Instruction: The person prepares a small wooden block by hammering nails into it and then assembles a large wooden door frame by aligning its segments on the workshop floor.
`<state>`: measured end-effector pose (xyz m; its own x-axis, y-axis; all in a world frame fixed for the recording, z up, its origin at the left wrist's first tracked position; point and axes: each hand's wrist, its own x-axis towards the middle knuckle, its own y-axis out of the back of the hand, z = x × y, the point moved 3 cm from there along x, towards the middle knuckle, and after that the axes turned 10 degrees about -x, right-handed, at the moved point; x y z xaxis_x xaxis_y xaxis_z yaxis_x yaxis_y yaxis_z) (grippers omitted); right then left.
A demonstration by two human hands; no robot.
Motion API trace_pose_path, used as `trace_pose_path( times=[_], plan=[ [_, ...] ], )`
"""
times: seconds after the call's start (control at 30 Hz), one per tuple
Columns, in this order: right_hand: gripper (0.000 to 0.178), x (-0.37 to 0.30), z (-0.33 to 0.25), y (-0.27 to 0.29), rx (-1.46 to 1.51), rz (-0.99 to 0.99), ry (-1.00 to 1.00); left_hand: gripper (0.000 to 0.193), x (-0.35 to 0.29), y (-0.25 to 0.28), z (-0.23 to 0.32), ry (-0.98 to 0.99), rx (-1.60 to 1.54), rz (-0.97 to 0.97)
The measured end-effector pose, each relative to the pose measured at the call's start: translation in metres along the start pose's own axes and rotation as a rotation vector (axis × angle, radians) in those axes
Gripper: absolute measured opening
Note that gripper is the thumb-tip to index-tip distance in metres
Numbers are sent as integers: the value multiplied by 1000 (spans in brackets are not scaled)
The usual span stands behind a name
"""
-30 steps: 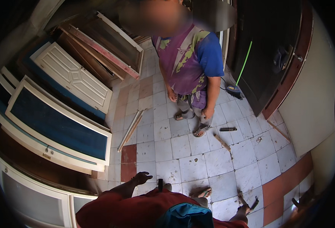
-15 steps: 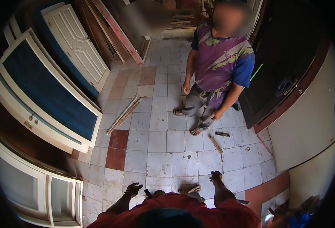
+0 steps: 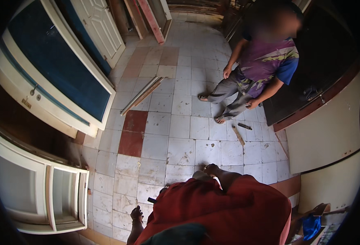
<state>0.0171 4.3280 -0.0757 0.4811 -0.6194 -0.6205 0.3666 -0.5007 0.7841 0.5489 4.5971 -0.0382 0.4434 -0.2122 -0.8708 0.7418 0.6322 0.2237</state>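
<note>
My left hand [image 3: 137,213] hangs low beside my red shirt, over the tiled floor, fingers loosely bent and nothing seen in it. Stretched forward in front of my body is my right hand [image 3: 211,169]; its fingers are dark and partly hidden, so what they hold, if anything, does not show. A short black bar-like piece [image 3: 152,200] sticks out at the left side of my shirt. Farther forward on the floor lie a short wooden piece [image 3: 238,135] and a dark, narrow object [image 3: 244,126], both apart from my hands.
Another person [image 3: 266,65] stands ahead on the right, arms lowered. Long thin strips [image 3: 141,96] lie on the floor. Blue-panelled white doors [image 3: 61,61] and a white framed window [image 3: 63,196] lean at left. At right are a dark door [image 3: 306,77] and pale panels [image 3: 327,126].
My view has tilted downward and more of my shirt shows. My right hand has moved inward and forward; my left hand has dropped lower. The other person stays near the same spot.
</note>
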Motion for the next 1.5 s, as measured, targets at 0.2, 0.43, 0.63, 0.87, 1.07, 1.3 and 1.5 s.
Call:
trace_pose_path(
  times=[0.2, 0.43, 0.63, 0.87, 1.07, 1.3, 1.5],
  plan=[
    [44, 52, 8, 37, 279, -353, -174, 33, -3, 28, -37, -138, -68, -23],
    [53, 117, -52, 220, 472, 299, -196, 38, 18, -7, -31, -181, -10, -123],
    [53, 115, -87, 287, 676, 311, -57, 44, 40, -35, 31, -243, 61, -178],
    [53, 63, -16, 175, 513, 125, -284, 49, 51, -46, 89, -175, -92, -131],
    [29, -40, 54, 19, 211, -169, -285, 37, 45, -87, 81, -189, -30, -262],
    [17, -83, -8, 21, 139, -300, -253, 24, 107, -55, 18, -183, -125, -338],
    [38, -44, 10, -21, 88, 44, -131, 27, 38, -64, 43, -334, 78, -328]
  ],
)
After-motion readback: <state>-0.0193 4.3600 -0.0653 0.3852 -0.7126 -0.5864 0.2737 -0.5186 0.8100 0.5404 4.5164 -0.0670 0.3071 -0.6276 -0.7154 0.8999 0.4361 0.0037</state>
